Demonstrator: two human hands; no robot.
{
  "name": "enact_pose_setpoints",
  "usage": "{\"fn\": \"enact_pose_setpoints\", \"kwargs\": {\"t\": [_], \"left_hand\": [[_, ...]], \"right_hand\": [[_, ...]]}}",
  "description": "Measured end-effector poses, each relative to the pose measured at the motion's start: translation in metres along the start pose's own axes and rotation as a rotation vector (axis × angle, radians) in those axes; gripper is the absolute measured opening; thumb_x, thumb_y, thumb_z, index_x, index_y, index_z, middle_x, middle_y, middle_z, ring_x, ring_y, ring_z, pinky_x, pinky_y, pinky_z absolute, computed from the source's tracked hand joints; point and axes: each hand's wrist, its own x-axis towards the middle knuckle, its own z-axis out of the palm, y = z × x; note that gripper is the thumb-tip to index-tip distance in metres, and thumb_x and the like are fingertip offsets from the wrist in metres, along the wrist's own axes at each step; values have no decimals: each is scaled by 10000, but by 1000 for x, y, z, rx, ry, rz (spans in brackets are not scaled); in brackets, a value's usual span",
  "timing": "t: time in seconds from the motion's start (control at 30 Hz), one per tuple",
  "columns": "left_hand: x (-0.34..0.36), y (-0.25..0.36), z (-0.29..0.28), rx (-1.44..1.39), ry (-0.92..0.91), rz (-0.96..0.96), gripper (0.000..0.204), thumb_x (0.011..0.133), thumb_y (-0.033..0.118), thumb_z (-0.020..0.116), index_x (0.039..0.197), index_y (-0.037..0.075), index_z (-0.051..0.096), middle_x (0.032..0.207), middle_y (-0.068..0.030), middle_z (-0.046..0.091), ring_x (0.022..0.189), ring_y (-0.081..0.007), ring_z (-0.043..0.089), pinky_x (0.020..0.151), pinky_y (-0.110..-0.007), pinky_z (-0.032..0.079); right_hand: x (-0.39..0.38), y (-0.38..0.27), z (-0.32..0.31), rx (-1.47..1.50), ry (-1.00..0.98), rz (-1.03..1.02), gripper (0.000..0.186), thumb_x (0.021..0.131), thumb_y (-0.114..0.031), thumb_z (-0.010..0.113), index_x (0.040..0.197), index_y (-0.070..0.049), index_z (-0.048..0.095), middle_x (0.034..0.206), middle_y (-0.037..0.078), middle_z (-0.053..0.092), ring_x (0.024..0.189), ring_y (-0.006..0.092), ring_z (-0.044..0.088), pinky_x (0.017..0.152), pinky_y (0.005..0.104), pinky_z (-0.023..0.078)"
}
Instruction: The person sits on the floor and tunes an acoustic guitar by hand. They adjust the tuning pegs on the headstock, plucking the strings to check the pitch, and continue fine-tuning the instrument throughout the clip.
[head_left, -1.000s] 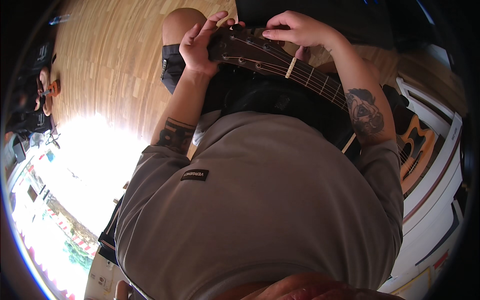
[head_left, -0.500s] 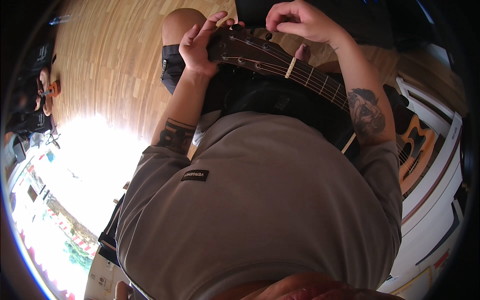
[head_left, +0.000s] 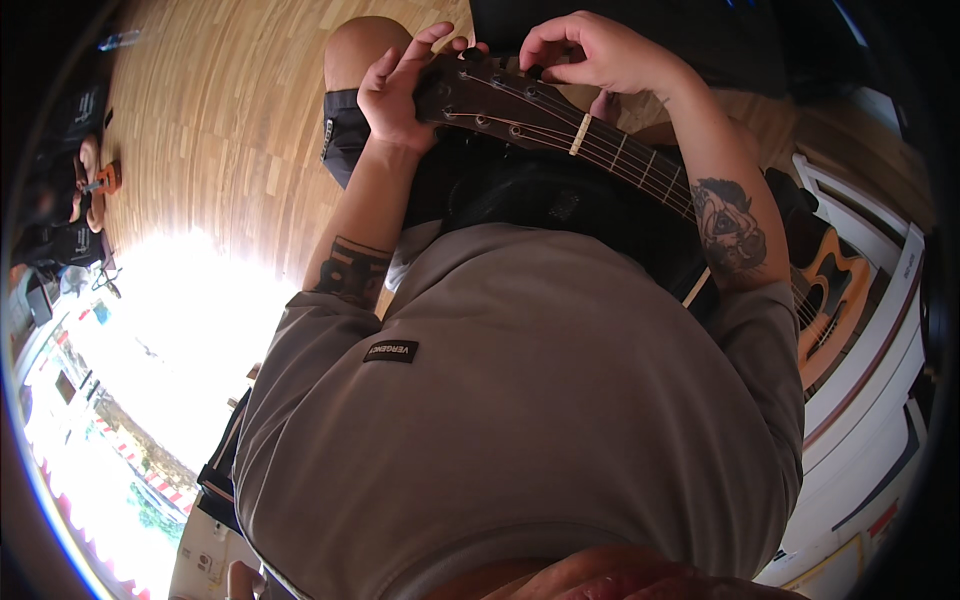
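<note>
A dark guitar lies across my lap, its headstock (head_left: 495,102) tilted up toward the top of the view, with strings running down the neck (head_left: 630,162) to the right. My left hand (head_left: 400,100) cups the headstock's left end, several fingers raised and spread. Above the headstock's upper edge, my right hand (head_left: 590,55) has thumb and index finger closed on a tuning peg (head_left: 535,72). The guitar's black body is partly hidden by my grey shirt (head_left: 520,400) and right arm.
A light wooden guitar (head_left: 840,310) stands at the right beside white trim (head_left: 900,250). At the far left a seated person (head_left: 88,215) has a small orange instrument (head_left: 108,178). My bare knee (head_left: 360,55) is above the wooden floor (head_left: 200,120). Bright glare fills the lower left.
My right hand lifted off the peg about half a second ago and has come back down onto it, fingers now curled more. My left hand stays in place on the headstock.
</note>
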Motion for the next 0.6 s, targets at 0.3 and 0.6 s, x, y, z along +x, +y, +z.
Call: {"fn": "enact_pose_setpoints", "kwargs": {"t": [0.3,0.6], "left_hand": [[0,1,-1,-2,4,6,630,971,493,392,1384,36,526,1244,-175,548,1347,-438,477,1102,-579,432],[-2,2,1,-7,57,3,636,980,483,355,1403,34,510,1267,-190,545,1350,-445,476,1104,-586,431]], "right_hand": [[-2,-23,-1,-38,-58,236,155,927,-200,668,997,-69,714,968,6,719,961,120,675,940,297,506],[10,-15,-1,192,-36,63,143,795,45,615,859,-27,721,962,56,715,903,164,677,840,301,529]]}}
